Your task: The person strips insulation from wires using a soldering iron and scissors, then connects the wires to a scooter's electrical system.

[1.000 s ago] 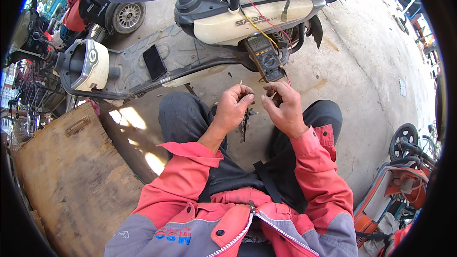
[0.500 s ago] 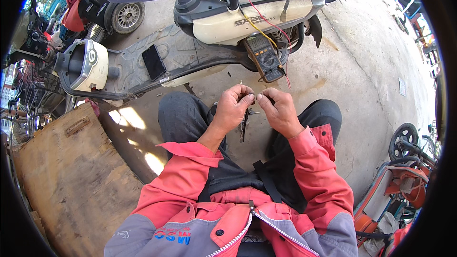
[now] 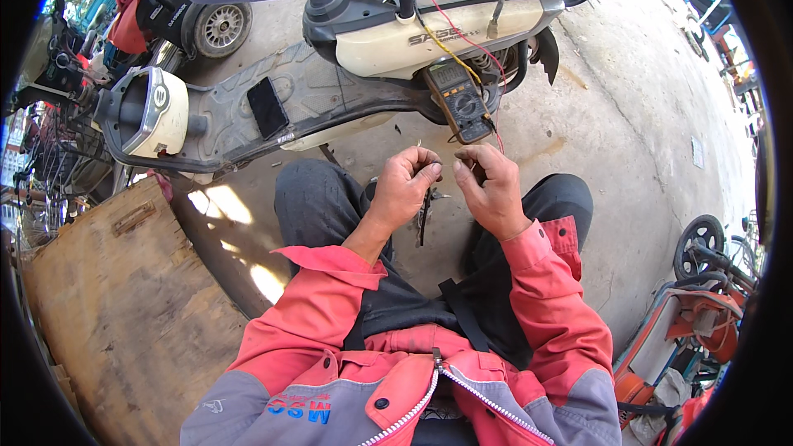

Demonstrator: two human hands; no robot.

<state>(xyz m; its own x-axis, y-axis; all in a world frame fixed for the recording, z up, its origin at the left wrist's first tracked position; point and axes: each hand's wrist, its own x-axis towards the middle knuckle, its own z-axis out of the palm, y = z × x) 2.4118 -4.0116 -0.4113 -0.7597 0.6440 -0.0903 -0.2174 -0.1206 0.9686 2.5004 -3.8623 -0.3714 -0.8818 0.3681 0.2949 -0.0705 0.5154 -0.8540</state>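
Note:
My left hand (image 3: 402, 188) is closed in a pinch above the gap between my knees. A thin black wire-like strip (image 3: 424, 219) hangs below its fingers, and a small pale tip (image 3: 419, 143) pokes out above them. Just to its right, my right hand (image 3: 494, 190) is curled with thumb against forefinger; anything between them is too small to make out. The fingertips of the two hands are apart. Beyond my right hand, a multimeter (image 3: 459, 106) leans against the scooter (image 3: 363, 103), with red and yellow leads (image 3: 447, 48) running up to the opened seat compartment.
A black phone (image 3: 268, 107) lies on the scooter's footboard. At the left stands a worn wooden board (image 3: 124, 306). A wheeled vehicle (image 3: 216, 30) is at the far left, and an orange and grey machine with a black wheel (image 3: 698, 244) stands at the right.
My right hand has moved slightly right, so its fingertips have parted from the left hand's. My left hand stays in place with the black strip.

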